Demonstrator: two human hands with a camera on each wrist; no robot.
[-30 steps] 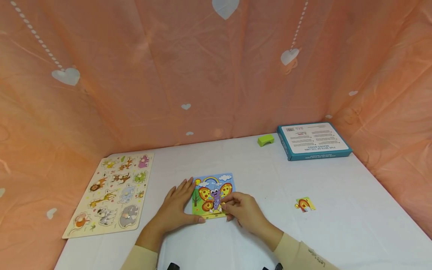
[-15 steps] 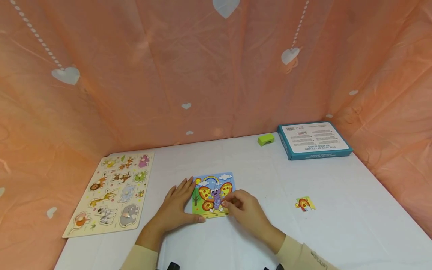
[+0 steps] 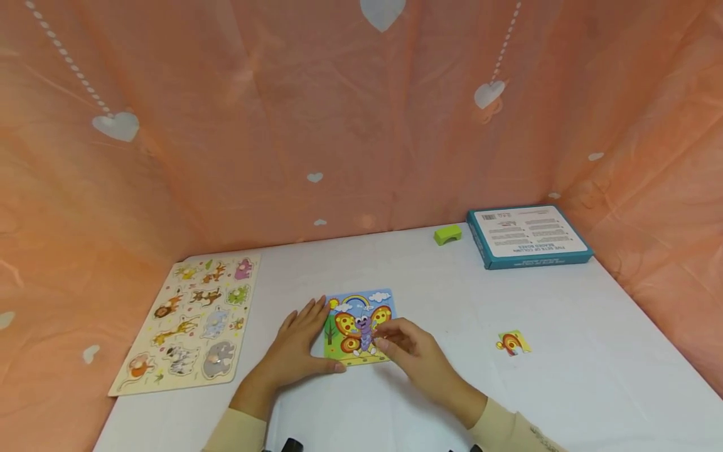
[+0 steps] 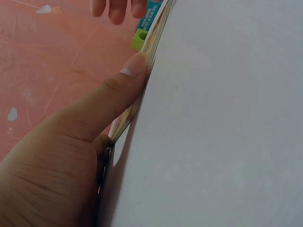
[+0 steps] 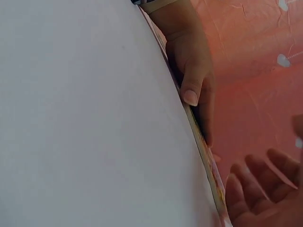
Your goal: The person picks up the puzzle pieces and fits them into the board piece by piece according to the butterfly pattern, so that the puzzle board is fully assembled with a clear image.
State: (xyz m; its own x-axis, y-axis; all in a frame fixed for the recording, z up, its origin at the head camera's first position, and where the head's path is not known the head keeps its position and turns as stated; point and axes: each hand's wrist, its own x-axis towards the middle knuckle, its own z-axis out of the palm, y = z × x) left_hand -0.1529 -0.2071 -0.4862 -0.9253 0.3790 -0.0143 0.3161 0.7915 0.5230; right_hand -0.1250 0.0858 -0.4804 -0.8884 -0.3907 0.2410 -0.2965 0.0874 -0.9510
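Observation:
A square puzzle board (image 3: 369, 307) with a purple butterfly under a rainbow lies on the white table in the head view. My left hand (image 3: 302, 342) rests along its left side, fingers straight, thumb at the near edge; the left wrist view shows that thumb (image 4: 135, 66) against the board's edge. My right hand (image 3: 418, 358) hovers over the board's lower right with loosely bent fingers, covering that corner. No object shows between its fingers (image 5: 258, 177) in the right wrist view. A loose puzzle piece (image 3: 513, 343) with an orange swirl lies farther right.
At the left lies a large wooden animal puzzle (image 3: 186, 329). A green arch-shaped block (image 3: 448, 235) and a teal-edged box (image 3: 531, 235) stand at the back right. Peach cloth (image 3: 339, 125) with white hearts hangs behind and at both sides.
My right hand has drawn slightly back and up from the board's lower right, where its fingers touched the surface. My left hand keeps its place.

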